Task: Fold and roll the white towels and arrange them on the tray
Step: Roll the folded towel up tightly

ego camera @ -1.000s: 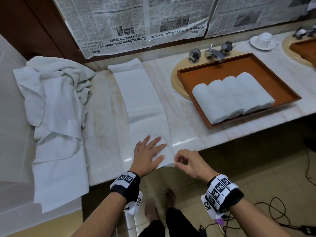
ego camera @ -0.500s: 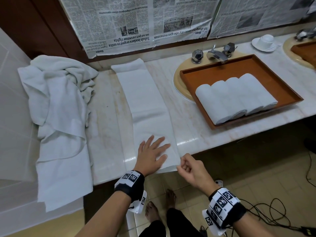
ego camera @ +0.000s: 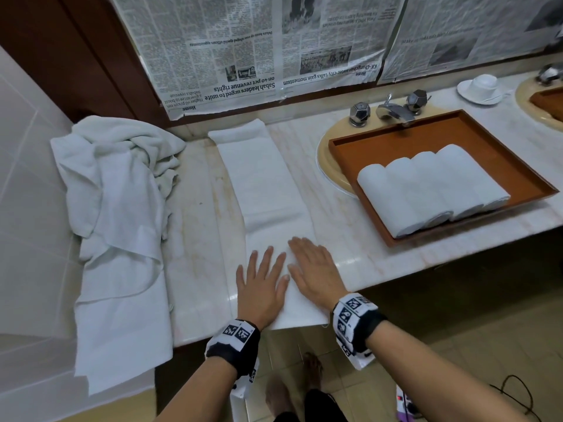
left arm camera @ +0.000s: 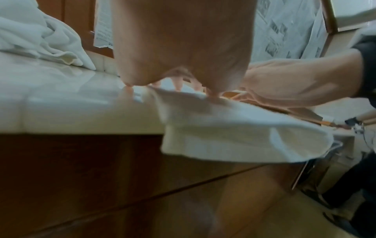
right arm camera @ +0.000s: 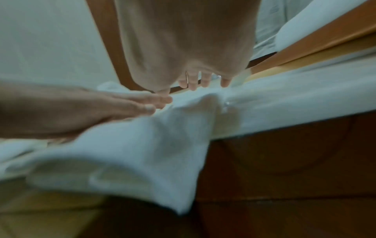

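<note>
**Both hands flat on folded towel at surface edge**

Marble vanity surface [ego camera: 195, 226] under newspaper-covered wall [ego camera: 243, 47]. Long folded white towel [ego camera: 262, 184] lies front to back on it; near end hangs over the front edge, its underside seen only in the wrist views, blurred. Far end bunched against the wall. Left hand [ego camera: 262, 287] palm down on the near part of the towel, fingers straight and spread, gripping nothing. Right hand [ego camera: 316, 272] just beside it, also flat, fingers together and extended, holding nothing. In both wrist views the palms block most of the fingers. Brown tray [ego camera: 499, 153] sits over the sink, four rolled towels [ego camera: 432, 184] side by side in it. Second tray at right cut off by the frame. Heap of loose towels [ego camera: 112, 208] at left, draped over the edge. Cup and saucer [ego camera: 483, 86] behind the tray
</note>
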{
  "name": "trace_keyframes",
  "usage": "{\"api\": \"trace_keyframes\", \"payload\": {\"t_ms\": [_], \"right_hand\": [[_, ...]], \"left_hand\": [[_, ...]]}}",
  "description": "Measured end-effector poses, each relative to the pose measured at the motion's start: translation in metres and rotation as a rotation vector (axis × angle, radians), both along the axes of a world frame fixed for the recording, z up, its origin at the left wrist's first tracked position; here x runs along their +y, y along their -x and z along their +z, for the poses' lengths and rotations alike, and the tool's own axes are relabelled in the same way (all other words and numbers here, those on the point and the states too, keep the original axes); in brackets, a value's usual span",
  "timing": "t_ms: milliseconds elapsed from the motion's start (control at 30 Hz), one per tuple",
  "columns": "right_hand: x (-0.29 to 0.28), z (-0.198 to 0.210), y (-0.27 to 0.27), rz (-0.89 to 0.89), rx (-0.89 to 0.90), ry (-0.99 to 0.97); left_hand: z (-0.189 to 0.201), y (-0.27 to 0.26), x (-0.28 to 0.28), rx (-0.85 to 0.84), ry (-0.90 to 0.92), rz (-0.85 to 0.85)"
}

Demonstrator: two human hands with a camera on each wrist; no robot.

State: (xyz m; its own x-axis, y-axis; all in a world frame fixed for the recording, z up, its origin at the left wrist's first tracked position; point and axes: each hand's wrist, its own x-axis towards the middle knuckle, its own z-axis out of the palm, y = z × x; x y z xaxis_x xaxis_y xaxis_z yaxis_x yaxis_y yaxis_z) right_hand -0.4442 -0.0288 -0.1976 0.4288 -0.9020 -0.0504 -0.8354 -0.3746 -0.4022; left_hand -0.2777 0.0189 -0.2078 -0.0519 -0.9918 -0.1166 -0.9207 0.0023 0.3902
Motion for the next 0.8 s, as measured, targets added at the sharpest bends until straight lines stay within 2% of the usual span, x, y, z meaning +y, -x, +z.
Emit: {"api": "trace_keyframes", "payload": {"t_ms": [67, 167, 233, 300, 367, 467, 600, 800], "right_hand": [[0.003, -0.013, -0.001, 0.019, 0.123, -0.020], [0.001, -0.015, 0.014, -0.053, 0.195, -0.050], [-0.001, -0.011, 0.023, -0.108, 0.217, -0.055], [-0.002, -0.008, 0.023, -0.124, 0.164, -0.019], [0.001, -0.006, 0.014, -0.041, 0.111, 0.026], [0.002, -0.013, 0.001, 0.125, 0.166, 0.000], [-0.025, -0.013, -0.007, 0.168, 0.243, -0.054], [-0.095, -0.008, -0.025, 0.200, 0.245, -0.092]], "left_hand": [[-0.004, -0.005, 0.004, -0.052, -0.006, -0.012], [-0.001, -0.012, 0.011, -0.121, -0.059, -0.021], [0.009, -0.013, 0.015, -0.116, -0.063, -0.031], [0.020, -0.015, 0.008, -0.036, -0.029, 0.018], [0.024, -0.016, -0.002, 0.024, 0.015, 0.069], [0.012, -0.017, -0.020, -0.061, -0.057, 0.020], [-0.001, -0.020, -0.044, -0.108, -0.211, 0.060], [0.002, -0.031, -0.115, -0.144, -0.188, 0.114]]}}
